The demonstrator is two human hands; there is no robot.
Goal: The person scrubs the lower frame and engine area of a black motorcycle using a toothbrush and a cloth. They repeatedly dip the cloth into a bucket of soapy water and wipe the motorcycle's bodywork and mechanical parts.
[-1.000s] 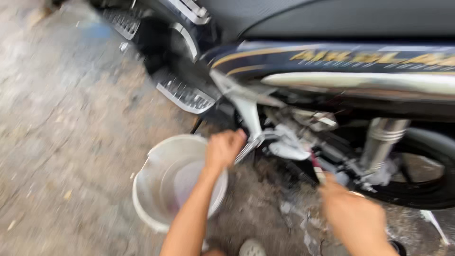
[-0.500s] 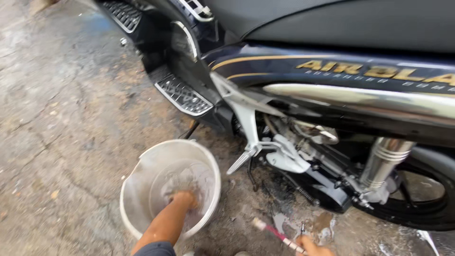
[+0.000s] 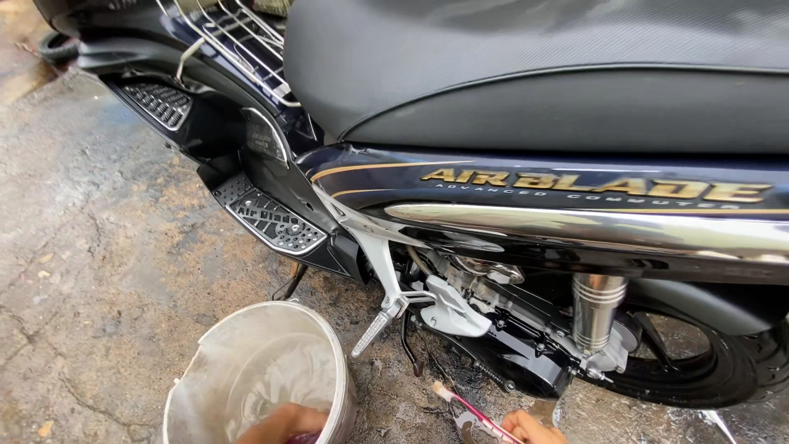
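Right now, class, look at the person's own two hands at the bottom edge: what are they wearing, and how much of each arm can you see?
Both are bare: no gloves, rings, watch or sleeves show. Only a rounded part of the left hand appears, low inside the pale bucket. Of the right hand just the curled fingers show at the frame's edge. The arms are cut off, so any clothing there cannot be told.

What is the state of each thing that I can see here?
Bucket: upright, open, holds cloudy water.
Left hand: inside the bucket, dipped in the water.
Right hand: closed on the brush.
Brush: held low, bristle end up, beside the engine.
Scooter: parked, wet.
Footpeg: folded out.
Ground: wet, cracked.
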